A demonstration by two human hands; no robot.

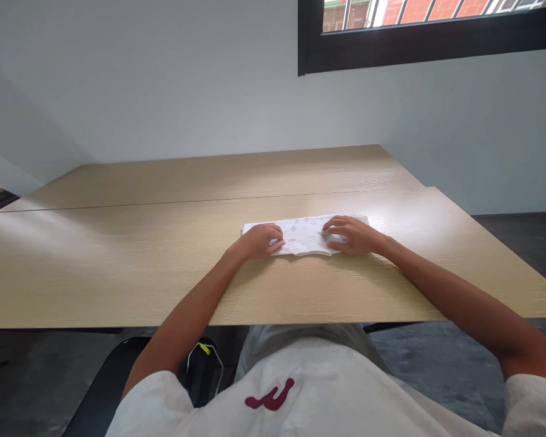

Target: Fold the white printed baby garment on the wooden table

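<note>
A small white cloth [303,233] with a faint printed pattern lies folded into a narrow strip on the wooden table [118,267]. My left hand [260,240] rests on the cloth's left end with its fingers curled down onto the fabric. My right hand [350,235] rests on the right end, fingers bent and pressing the cloth. Both hands lie on top of the cloth; whether they pinch the fabric or only press it is hard to tell.
The table is made of two joined tops with a seam [164,202] running across behind the cloth. A grey wall and a dark-framed window [418,36] stand behind. A black chair [104,388] and a dark bag [202,370] sit below the table's near edge.
</note>
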